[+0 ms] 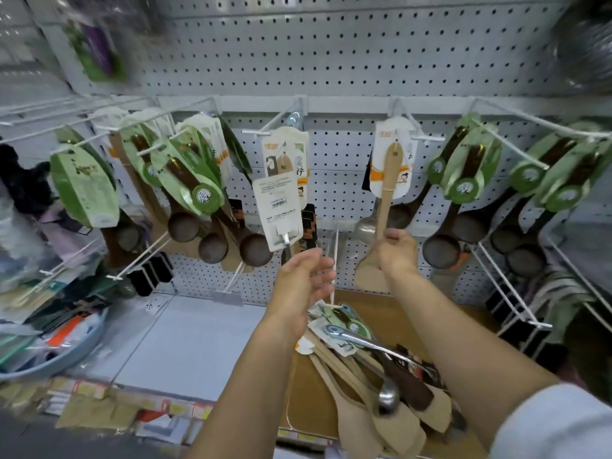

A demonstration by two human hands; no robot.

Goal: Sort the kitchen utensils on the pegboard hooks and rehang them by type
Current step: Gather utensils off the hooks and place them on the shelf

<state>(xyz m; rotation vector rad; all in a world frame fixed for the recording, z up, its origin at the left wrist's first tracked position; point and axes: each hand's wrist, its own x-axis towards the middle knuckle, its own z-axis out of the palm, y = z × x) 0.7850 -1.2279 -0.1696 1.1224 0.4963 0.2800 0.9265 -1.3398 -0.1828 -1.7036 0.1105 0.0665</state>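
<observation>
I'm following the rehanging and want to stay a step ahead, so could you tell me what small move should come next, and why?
Probably lift the wooden spatula a little and thread the hole in its handle tip onto the white hook. The right hand grips its handle low, the tip stands just beside that hook's end, and a white carded item already hangs there. The left hand is open and free to steady it.

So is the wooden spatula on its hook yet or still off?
Cannot tell for sure. The right hand grips the wooden spatula upright, with its handle hole right at the hook; whether it is threaded is unclear.
</observation>
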